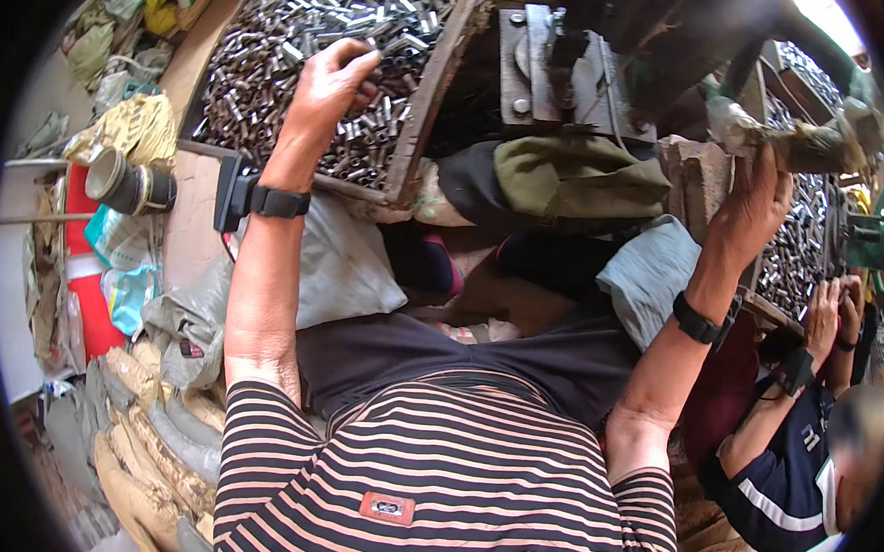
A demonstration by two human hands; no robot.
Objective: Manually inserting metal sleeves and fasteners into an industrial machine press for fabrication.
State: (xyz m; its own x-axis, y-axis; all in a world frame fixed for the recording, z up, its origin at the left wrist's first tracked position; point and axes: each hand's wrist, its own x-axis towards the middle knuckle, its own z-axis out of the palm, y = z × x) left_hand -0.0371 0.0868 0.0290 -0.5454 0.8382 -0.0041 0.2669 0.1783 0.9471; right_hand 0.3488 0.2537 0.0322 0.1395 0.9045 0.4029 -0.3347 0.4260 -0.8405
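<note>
My left hand (330, 82) is over a wooden box (416, 127) heaped with short metal tubes (273, 81). Its fingers curl in toward the thumb, and whatever they may pinch is hidden. Off to the right, my right hand (753, 206) reaches up to a lever handle (818, 144) wrapped in worn, dirty material, its fingers hooked at the wrapping. Between the hands stands a machine with a bolted steel fixture (559, 79); no tube can be made out in it. A folded olive cloth (580, 175) lies just below the fixture.
At the right, another person (784, 459) works with both hands near a second box of metal tubes (794, 242) and a green machine (878, 236). Sacks (188, 324), gloves (149, 441) and a metal cup-shaped container (116, 178) crowd my left. A grey-blue cloth (649, 270) hangs near my right knee.
</note>
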